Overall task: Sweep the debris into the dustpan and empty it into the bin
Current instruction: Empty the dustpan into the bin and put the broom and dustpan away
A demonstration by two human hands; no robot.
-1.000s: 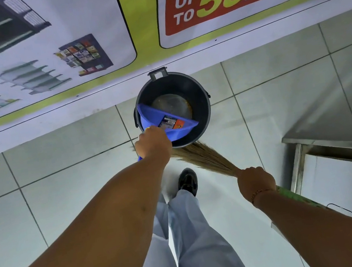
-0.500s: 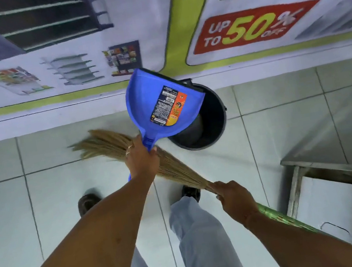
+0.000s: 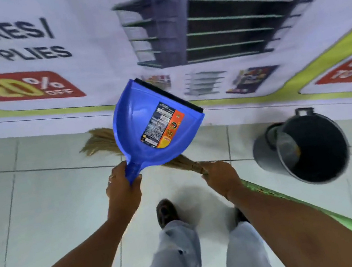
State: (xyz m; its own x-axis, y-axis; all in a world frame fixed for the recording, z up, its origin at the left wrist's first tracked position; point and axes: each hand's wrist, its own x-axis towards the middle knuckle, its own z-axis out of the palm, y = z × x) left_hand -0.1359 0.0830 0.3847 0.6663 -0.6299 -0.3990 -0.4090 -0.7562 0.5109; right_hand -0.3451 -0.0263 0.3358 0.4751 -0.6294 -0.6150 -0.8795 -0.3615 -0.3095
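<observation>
Left hand (image 3: 122, 189): fist closed round the stub handle of the blue dustpan (image 3: 157, 122), pan raised off the floor, open face toward the camera, black lip uppermost, label showing; no debris visible inside.
Right hand (image 3: 220, 176): closed round the broom (image 3: 101, 141) at the binding where the straw head meets the green shaft; straw fanned out to the left, partly hidden behind the pan, tips near the banner-covered wall (image 3: 234, 30).
Bin (image 3: 310, 148): dark round bucket, standing on the tiled floor (image 3: 44, 213) to the right, well apart from the pan; contents too dark to tell.
Step, judged: emptying apparently complete, pan clear of the bin.
Next move, judged: either put the tools away or lower the pan lip flat to the tiles for another sweep.
</observation>
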